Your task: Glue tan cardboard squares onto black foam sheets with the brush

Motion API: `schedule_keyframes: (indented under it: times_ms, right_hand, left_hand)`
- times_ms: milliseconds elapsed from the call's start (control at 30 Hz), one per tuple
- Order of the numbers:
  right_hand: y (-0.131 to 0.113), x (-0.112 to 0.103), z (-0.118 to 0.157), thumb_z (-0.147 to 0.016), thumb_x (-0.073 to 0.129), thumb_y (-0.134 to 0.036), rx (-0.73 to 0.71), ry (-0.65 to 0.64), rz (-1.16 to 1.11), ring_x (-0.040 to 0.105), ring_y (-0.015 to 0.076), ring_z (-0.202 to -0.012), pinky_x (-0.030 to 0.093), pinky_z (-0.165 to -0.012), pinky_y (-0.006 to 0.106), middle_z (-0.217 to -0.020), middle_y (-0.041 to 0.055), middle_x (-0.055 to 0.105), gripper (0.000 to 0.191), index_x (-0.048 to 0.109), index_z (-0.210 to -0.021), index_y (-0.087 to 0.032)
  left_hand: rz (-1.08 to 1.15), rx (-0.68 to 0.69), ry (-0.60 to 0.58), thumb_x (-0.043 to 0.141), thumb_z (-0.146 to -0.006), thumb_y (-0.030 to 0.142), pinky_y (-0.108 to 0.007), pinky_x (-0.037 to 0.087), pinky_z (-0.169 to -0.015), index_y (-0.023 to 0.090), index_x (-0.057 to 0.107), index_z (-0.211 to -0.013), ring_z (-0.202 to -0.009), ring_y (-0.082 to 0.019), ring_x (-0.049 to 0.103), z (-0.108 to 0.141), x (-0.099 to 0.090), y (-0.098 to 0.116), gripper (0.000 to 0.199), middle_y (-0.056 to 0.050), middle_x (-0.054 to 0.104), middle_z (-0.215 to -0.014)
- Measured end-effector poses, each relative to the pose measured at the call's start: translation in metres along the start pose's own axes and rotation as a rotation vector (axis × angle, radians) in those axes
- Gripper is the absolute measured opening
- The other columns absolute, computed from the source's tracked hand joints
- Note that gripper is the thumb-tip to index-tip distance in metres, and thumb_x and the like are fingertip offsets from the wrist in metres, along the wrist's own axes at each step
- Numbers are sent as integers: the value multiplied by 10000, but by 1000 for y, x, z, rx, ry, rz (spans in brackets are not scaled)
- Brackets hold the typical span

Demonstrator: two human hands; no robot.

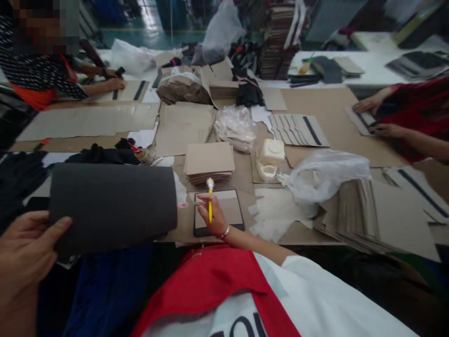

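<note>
At the lower left, my left hand (33, 248) pinches the edge of a large dark grey sheet (114, 206) between thumb and fingers. The sheet is held curved above the near table edge. My right hand (213, 217) is closed on a yellow-handled brush (210, 206), with its whitish tip pointing away from me. Under this hand lies a beige panel with a dark border (229, 210). Just beyond sits a stack of beige cards (209, 159). I cannot make out whether the brush touches anything.
A cream plastic container (271, 154), a clear plastic bag (326, 173) and a fanned stack of board pieces (351, 215) stand to the right. Co-workers' hands work on panels at the far left (114, 82) and right (375, 114). Dark cloth (98, 154) lies behind the grey sheet.
</note>
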State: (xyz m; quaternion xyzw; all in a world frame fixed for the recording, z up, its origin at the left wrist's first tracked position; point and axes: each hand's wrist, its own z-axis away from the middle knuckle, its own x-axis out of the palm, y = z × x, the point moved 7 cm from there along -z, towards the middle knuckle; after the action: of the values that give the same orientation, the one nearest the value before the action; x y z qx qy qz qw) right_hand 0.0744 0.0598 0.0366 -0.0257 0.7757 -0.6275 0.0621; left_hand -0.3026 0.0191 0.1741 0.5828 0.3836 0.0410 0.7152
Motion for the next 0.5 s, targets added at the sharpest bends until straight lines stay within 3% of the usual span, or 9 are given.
schedule_keyframes:
  times_ms: [33, 100, 167, 267, 367, 500]
  right_hand:
    - [5, -9, 4, -907, 461, -370, 40, 61, -4, 640, 141, -941, 539, -800, 313, -1170, 74, 569, 284, 402, -1157, -249]
    - [19, -36, 15, -899, 467, -380, 112, 193, 85, 629, 150, -905, 525, -795, 319, -1062, 61, 595, 259, 424, -1108, -233]
    - [37, -69, 28, -878, 492, -379, 162, 300, 242, 614, 163, -870, 514, -785, 325, -965, 53, 601, 253, 444, -1062, -213]
    - [70, -113, 43, -854, 514, -365, 191, 355, 483, 611, 183, -871, 508, -782, 338, -961, 74, 608, 270, 451, -1049, -189]
    - [104, -137, 48, -857, 504, -335, 216, 296, 703, 627, 203, -845, 509, -758, 346, -951, 107, 623, 253, 462, -1037, -162]
    - [135, -141, 44, -887, 470, -317, 242, 153, 905, 636, 199, -791, 503, -700, 319, -927, 113, 642, 209, 482, -1025, -161]
  left_hand:
    - [-7, -19, -4, 744, -514, 423, -247, 449, -405, 330, 553, -809, -554, -158, 548, 19, 22, -4, 364, 63, 615, -712]
    - [48, -123, -214, 735, -564, 462, -227, 419, -392, 289, 556, -849, -485, -132, 517, 60, 89, -21, 378, 65, 587, -631]
    - [141, -150, -355, 690, -637, 493, -252, 499, -546, 231, 545, -844, -598, -133, 580, 93, 154, -42, 364, 36, 628, -707]
    - [94, -148, -415, 634, -672, 529, -261, 488, -614, 193, 540, -803, -661, -145, 588, 116, 227, -82, 372, 4, 623, -733]
    - [-103, -59, -448, 565, -707, 542, -262, 444, -614, 190, 537, -738, -654, -152, 559, 121, 271, -112, 354, 3, 584, -685]
    - [-379, 15, -525, 506, -762, 517, -271, 406, -615, 208, 482, -681, -628, -156, 531, 122, 299, -132, 320, 11, 541, -643]
